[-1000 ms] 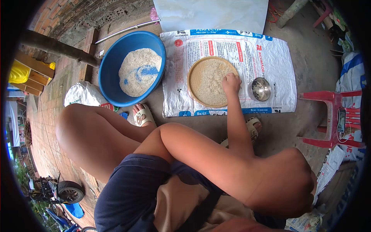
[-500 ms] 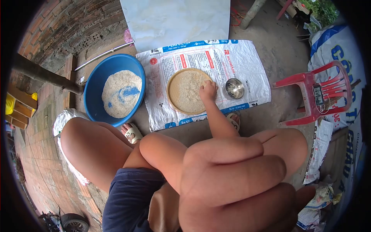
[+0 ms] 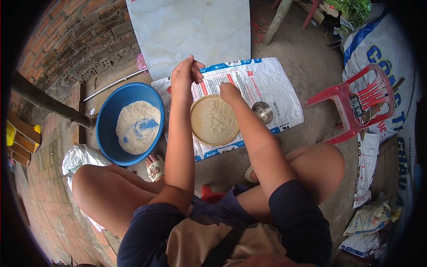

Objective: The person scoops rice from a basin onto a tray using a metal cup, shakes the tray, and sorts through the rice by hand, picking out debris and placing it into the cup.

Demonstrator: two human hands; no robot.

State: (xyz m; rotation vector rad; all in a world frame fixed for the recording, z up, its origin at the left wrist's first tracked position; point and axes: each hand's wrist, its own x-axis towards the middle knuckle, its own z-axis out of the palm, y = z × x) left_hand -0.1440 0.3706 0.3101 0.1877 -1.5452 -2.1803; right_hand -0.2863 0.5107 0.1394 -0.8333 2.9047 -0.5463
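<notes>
A round tan tray [image 3: 194, 127] with a layer of pale rice grains [image 3: 215, 118] lies on a flattened printed sack [image 3: 278, 84] in front of me. My left hand [image 3: 186, 74] is raised over the sack's far left part, fingers loosely bent and apart, with nothing visible in it. Near the tray's far right edge is my right hand [image 3: 230, 92], its fingers curled closed; what they hold, if anything, is hidden. Just right of my right forearm sits a small metal bowl [image 3: 268, 116] with some grains inside.
To the left stands a large blue basin [image 3: 102, 120] partly filled with grains. A red plastic chair [image 3: 338, 107] bearing a small device is at the right, beside big printed sacks [image 3: 369, 44]. Beyond the sack is a pale board [image 3: 195, 31]; a wooden post [image 3: 53, 100] leans at left.
My left hand has moved from close before the camera to above the far part of the sack. My right hand has lifted off the rice toward the tray's far edge. The view has shifted.
</notes>
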